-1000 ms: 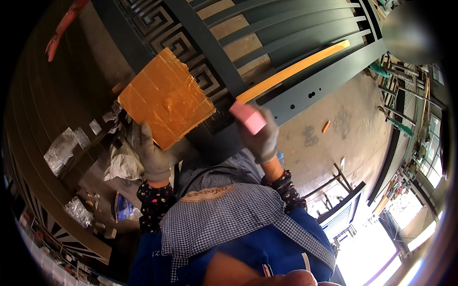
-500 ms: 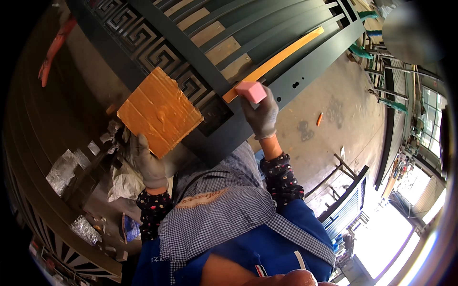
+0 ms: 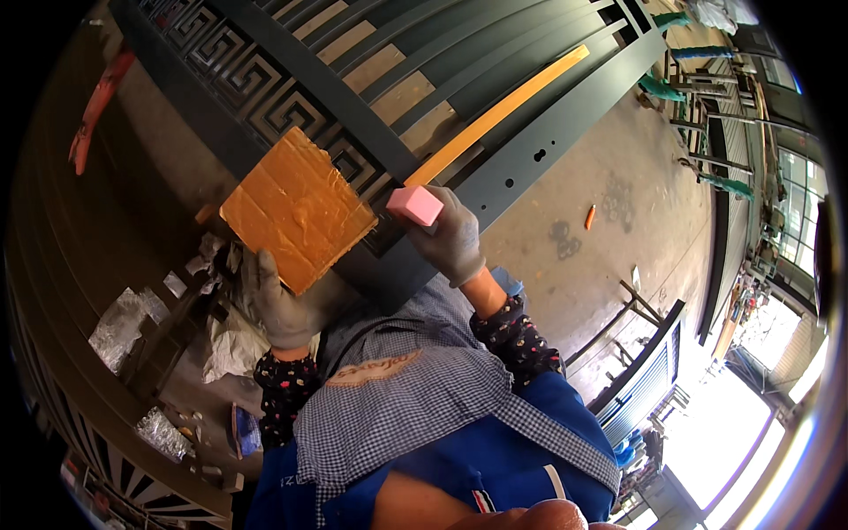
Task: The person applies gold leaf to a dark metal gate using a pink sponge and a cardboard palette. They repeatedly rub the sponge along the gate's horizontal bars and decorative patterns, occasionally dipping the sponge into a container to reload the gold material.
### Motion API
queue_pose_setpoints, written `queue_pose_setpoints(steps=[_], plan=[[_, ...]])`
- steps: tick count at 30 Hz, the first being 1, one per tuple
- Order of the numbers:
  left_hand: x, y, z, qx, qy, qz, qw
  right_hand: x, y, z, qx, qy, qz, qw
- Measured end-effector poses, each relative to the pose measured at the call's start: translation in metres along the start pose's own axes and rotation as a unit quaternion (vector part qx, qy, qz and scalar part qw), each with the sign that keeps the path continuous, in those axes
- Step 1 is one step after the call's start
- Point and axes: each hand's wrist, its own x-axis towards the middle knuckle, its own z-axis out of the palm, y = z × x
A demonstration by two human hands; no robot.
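My left hand (image 3: 281, 309), in a grey glove, is closed on the lower edge of a square of cardboard (image 3: 296, 212) coated in shiny orange-gold. In my right hand (image 3: 452, 240), also gloved, is a pink sponge block (image 3: 415, 205), pinched with its end facing up. The sponge is just right of the cardboard, over the near corner of a dark grey metal gate panel (image 3: 521, 181). One slat of the panel carries a gold strip (image 3: 499, 115) that runs away from the sponge. The underside of the sponge is hidden.
Greek-key fretwork (image 3: 243, 81) runs along the panel's left part. Crumpled silvery wrapping (image 3: 124, 327) lies at the left, with a red strip (image 3: 99, 110) farther back. An orange object (image 3: 590, 217) lies on the floor at the right. Metal racks (image 3: 707, 124) stand beyond.
My right hand has moved left and slightly nearer with the sponge, from beside the gold strip's near end toward the cardboard. My left hand and the cardboard have barely moved.
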Motion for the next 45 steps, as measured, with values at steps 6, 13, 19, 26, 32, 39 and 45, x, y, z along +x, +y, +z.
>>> queue_pose_setpoints(steps=[6,13,19,26,32,39,45], plan=[[0.006,0.013,0.003,-0.378,0.020,-0.286,0.880,0.022,0.028,-0.023,0.012,0.063,0.051,0.997],[0.023,0.029,-0.009,-0.083,-0.019,-0.098,0.992,-0.011,-0.005,-0.015,0.090,-0.017,0.050,0.995],[0.014,0.034,0.021,-0.374,-0.012,-0.249,0.893,0.003,-0.050,-0.056,0.032,-0.018,0.005,0.999],[0.014,0.066,0.029,-0.629,0.045,-0.380,0.676,-0.007,-0.074,-0.025,0.000,-0.053,-0.083,0.995],[0.007,0.074,0.031,-0.644,0.034,-0.392,0.656,-0.006,-0.084,-0.013,-0.023,-0.059,-0.096,0.993],[-0.004,0.069,0.038,-0.610,0.034,-0.384,0.692,-0.025,-0.082,-0.021,-0.086,-0.105,-0.112,0.984],[-0.005,0.070,0.038,-0.520,0.008,-0.389,0.760,-0.021,-0.075,-0.022,-0.115,-0.099,-0.134,0.979]])
